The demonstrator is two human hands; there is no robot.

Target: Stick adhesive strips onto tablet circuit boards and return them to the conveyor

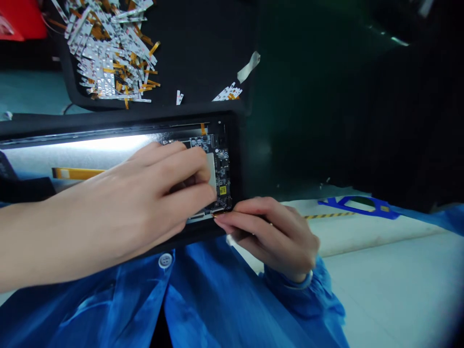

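Note:
A flat device in a black frame point(237, 145) lies in front of me, its back open. A shiny metal panel point(90, 145) fills most of it, and a dark circuit board point(223, 169) sits at its right end. My left hand point(145, 203) reaches in from the left, fingers pressed together on the board, thumb tucked under; what they pinch is hidden. My right hand point(275, 232) is curled at the frame's lower right corner, fingertips against the board's bottom edge and gripping the frame. An orange flex ribbon point(72, 173) lies on the panel.
A black tray point(203, 48) behind the device holds a pile of silver and orange strips point(108, 48), with a few loose pieces point(228, 92). A blue plastic piece point(358, 205) lies to the right on a white surface. A red object point(18, 19) is at the top left. Blue sleeves cover my arms.

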